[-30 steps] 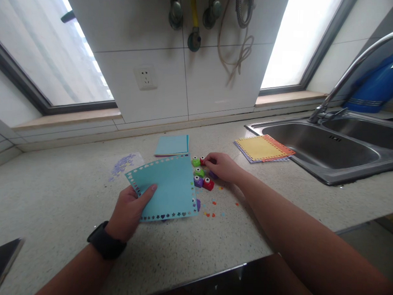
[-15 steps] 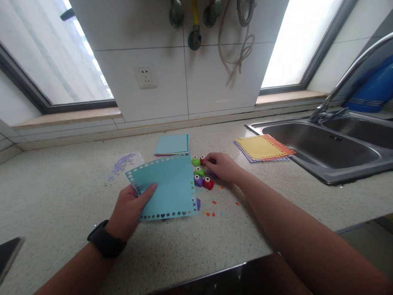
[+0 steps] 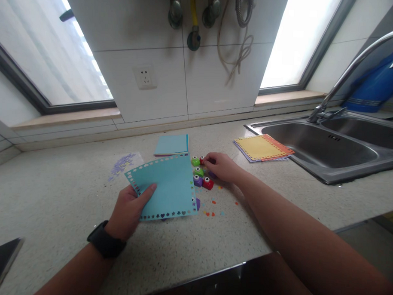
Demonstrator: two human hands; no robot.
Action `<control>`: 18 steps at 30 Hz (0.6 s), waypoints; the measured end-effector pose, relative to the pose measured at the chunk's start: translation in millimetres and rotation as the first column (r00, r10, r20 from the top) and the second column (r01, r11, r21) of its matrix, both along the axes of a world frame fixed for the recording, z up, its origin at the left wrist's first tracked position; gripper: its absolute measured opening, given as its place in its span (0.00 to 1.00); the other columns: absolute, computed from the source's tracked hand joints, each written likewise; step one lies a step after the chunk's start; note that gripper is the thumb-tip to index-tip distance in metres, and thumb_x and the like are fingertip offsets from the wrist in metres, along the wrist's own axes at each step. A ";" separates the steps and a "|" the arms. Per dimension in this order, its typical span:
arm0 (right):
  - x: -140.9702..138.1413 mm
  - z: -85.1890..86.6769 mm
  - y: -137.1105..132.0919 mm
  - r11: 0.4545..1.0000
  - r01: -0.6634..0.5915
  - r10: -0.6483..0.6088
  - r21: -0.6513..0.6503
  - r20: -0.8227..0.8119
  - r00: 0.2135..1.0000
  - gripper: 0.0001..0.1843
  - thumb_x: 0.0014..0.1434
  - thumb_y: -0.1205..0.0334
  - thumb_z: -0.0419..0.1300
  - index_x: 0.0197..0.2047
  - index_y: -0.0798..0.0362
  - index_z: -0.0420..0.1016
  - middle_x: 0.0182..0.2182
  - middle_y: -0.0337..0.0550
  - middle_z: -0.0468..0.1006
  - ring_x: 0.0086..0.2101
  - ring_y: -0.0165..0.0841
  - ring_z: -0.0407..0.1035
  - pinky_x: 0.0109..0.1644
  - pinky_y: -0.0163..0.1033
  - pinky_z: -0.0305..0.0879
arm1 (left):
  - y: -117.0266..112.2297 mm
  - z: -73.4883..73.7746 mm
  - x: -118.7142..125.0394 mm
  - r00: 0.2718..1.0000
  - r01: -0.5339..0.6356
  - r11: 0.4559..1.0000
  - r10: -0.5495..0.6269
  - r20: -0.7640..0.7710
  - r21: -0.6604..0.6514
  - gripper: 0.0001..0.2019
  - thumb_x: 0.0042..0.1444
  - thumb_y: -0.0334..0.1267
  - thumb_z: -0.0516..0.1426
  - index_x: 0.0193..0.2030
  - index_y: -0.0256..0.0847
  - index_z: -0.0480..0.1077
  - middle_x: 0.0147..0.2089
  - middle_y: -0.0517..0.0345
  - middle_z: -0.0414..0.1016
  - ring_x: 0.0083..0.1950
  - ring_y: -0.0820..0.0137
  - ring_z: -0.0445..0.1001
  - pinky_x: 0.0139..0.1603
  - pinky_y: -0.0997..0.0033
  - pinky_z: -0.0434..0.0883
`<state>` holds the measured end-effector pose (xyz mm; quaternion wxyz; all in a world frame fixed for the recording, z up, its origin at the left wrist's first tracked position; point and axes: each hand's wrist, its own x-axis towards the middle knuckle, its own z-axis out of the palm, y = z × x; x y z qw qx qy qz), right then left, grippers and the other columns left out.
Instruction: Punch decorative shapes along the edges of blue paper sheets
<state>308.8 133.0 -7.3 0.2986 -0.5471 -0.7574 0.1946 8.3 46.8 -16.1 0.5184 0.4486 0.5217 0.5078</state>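
Speckled table (image 3: 69,190) | left hand (image 3: 128,210) pinches hole-bordered blue paper (image 3: 171,185) over it | right hand (image 3: 220,166) at far red craft punch (image 3: 201,161), grip unclear | no visible change this past second; apparent pause

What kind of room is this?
It looks like a kitchen, though I can't be sure. There's a metal sink with a tall curved tap, a long speckled counter, and a yellow pipe on the tiled wall.
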 end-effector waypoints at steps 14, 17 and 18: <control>8.9 12.9 -7.4 0.992 0.023 -0.017 0.121 -0.054 0.998 0.10 0.62 0.60 0.57 0.33 0.51 0.78 0.28 0.41 0.79 0.29 0.31 0.68 0.34 0.40 0.61 | 0.6 6.9 5.8 0.985 -0.037 0.999 0.033 0.170 0.015 0.18 0.51 0.39 0.68 0.47 0.36 0.76 0.40 0.53 0.84 0.33 0.64 0.82 0.35 0.65 0.81; 9.8 15.7 -9.5 0.992 0.034 -0.029 0.120 -0.044 0.999 0.10 0.62 0.60 0.58 0.33 0.52 0.78 0.27 0.41 0.78 0.28 0.31 0.66 0.32 0.39 0.59 | 3.0 9.6 5.8 0.971 -0.080 0.997 0.076 0.226 0.011 0.17 0.51 0.37 0.68 0.47 0.38 0.76 0.41 0.54 0.84 0.35 0.65 0.82 0.37 0.68 0.81; 9.8 16.8 -10.7 0.993 0.022 -0.017 0.116 -0.044 0.999 0.10 0.63 0.59 0.58 0.34 0.52 0.78 0.27 0.41 0.78 0.28 0.31 0.66 0.32 0.39 0.59 | 4.1 11.5 5.8 0.964 -0.100 0.995 0.095 0.249 0.006 0.16 0.51 0.36 0.68 0.46 0.38 0.76 0.41 0.54 0.84 0.35 0.65 0.82 0.36 0.69 0.80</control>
